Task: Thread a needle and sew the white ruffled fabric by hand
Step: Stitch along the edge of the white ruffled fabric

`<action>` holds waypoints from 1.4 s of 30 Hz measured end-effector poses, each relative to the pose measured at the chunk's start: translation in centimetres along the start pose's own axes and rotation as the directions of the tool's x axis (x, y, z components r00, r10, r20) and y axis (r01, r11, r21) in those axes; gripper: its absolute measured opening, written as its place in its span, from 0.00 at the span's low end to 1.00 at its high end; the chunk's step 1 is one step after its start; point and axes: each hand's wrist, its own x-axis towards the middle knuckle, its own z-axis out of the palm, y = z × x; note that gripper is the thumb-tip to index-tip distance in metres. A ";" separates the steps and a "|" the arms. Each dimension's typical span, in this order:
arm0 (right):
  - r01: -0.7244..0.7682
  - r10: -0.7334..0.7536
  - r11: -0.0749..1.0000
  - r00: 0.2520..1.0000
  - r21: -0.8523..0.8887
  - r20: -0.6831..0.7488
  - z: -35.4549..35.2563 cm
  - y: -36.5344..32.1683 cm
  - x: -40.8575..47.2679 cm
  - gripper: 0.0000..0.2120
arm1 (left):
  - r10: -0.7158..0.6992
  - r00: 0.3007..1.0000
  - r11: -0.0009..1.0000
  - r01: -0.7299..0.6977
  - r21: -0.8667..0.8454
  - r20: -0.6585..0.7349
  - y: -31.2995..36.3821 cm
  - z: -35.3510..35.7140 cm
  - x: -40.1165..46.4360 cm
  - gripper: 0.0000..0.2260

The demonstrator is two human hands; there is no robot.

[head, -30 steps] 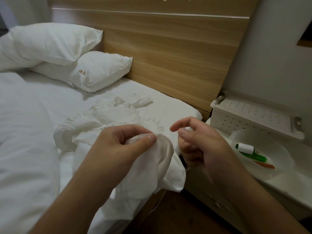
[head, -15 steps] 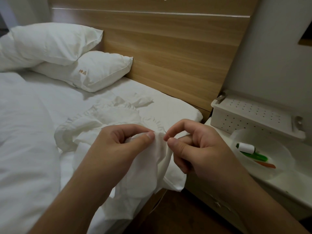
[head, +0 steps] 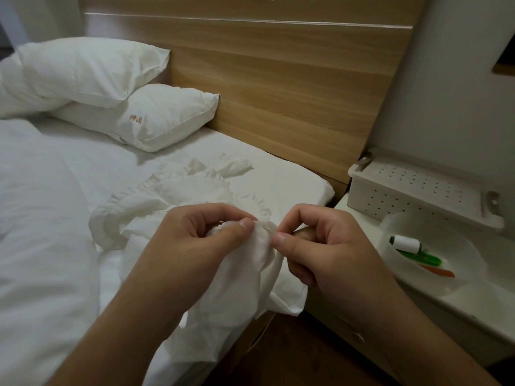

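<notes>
The white ruffled fabric (head: 178, 196) lies bunched on the bed's near corner, and part of it hangs over the edge. My left hand (head: 195, 246) pinches a fold of it between thumb and forefinger. My right hand (head: 315, 246) is right against that fold, thumb and forefinger pressed together at the cloth's edge. The needle itself is too small to make out between those fingertips. A thin thread (head: 262, 334) hangs below the cloth toward the floor.
A white bowl (head: 462, 277) on the bedside table holds a white thread spool (head: 407, 243), a green tool (head: 418, 257) and an orange one (head: 439, 271). A white perforated box (head: 418, 190) stands behind it. Two pillows (head: 139, 118) lean on the wooden headboard (head: 278, 79).
My right hand has moved left, from a short way off the cloth to right against the fold. My left hand has kept its pinch in place.
</notes>
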 end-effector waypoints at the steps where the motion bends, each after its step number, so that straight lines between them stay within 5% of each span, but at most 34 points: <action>1: -0.002 0.002 1.000 1.000 -0.007 -0.002 0.0 0.0 0.0 0.07 | 0.005 1.000 1.000 -0.005 0.001 0.001 0.0 0.0 0.0 0.09; 36: 0.010 -0.011 1.000 0.995 -0.007 -0.100 -0.1 0.3 0.0 0.05 | 0.054 0.998 0.993 -0.051 0.105 -0.024 0.1 0.2 0.0 0.09; 42: 0.082 -0.099 0.989 0.984 -0.122 -0.147 0.9 0.4 -0.2 0.04 | 0.055 0.998 0.994 -0.055 0.089 0.009 0.1 0.2 0.0 0.09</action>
